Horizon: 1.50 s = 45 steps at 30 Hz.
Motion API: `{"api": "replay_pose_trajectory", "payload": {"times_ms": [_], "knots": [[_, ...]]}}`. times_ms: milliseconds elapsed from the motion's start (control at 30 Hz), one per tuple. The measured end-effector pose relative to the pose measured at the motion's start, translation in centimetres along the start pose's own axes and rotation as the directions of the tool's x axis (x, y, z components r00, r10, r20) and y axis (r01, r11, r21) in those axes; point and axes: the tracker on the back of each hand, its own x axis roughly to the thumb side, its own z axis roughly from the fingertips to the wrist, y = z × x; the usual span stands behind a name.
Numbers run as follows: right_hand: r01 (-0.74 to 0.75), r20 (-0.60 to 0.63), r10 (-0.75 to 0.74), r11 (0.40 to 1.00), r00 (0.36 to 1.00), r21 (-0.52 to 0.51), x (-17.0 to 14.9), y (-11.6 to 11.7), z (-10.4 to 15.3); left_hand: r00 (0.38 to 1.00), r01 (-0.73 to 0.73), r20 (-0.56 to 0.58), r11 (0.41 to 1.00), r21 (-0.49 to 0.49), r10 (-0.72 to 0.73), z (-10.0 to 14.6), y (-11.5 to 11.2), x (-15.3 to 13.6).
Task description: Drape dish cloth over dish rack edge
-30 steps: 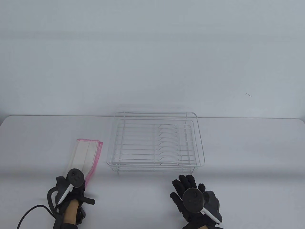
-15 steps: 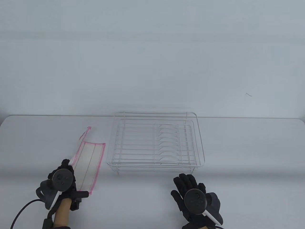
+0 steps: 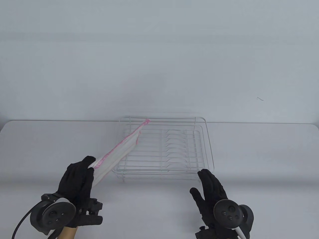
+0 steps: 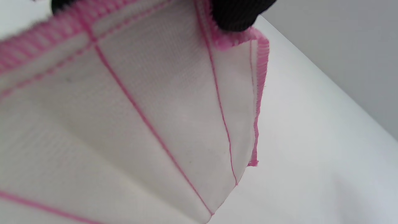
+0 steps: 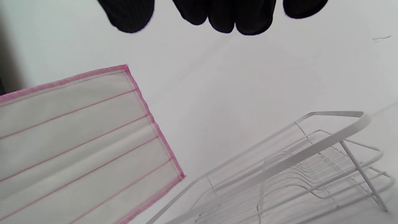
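Observation:
The dish cloth [image 3: 119,152] is white with pink hems and stitch lines. My left hand [image 3: 78,178] grips one end of it and holds it in the air, stretched up and to the right over the left part of the white wire dish rack [image 3: 210,149]. The cloth fills the left wrist view [image 4: 149,118], with black fingertips [image 4: 236,14] pinching its top hem. My right hand [image 3: 211,189] is open and empty, just in front of the rack's front right corner. The right wrist view shows the cloth [image 5: 77,137] hanging at left and the rack [image 5: 311,149] at lower right.
The white table [image 3: 261,154] runs from the rack to the right end and its rear edge meets a pale wall. A black cable [image 3: 21,225] trails from my left wrist at the bottom left.
My left hand has lifted the cloth off the table and swung it right, over the rack's left side. My right hand has moved forward toward the rack's front right corner.

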Motion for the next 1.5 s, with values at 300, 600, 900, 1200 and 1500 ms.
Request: {"api": "replay_pose_trajectory", "payload": {"times_ms": [300, 600, 900, 1200, 1500], "knots": [[0.155, 0.077, -0.154, 0.988, 0.985, -0.008, 0.0, -2.8, 0.4, 0.932, -0.348, 0.035, 0.921, -0.175, 0.359, 1.7, -4.0, 1.8], [0.226, 0.13, -0.215, 0.971, 0.968, -0.076, -0.4, -3.0, 1.6, 0.903, -0.39, 0.061, 0.869, -0.304, 0.426, 3.8, -6.5, 2.9], [0.114, 0.068, -0.103, 0.976, 0.992, -0.183, 0.4, -3.2, -0.7, 0.986, -0.12, 0.086, 0.97, -0.213, 0.141, 1.7, -7.3, 3.3], [-0.063, -0.196, 0.056, 0.998, 0.979, -0.026, -0.1, -1.1, -9.9, 0.973, 0.192, -0.037, 0.89, -0.414, -0.227, -5.4, -13.2, 0.8], [-0.153, -0.369, 0.198, 0.977, 0.908, 0.146, -4.3, 4.3, -16.5, 0.911, 0.249, -0.137, 0.783, -0.57, -0.39, -7.8, -20.3, -3.6]]}}
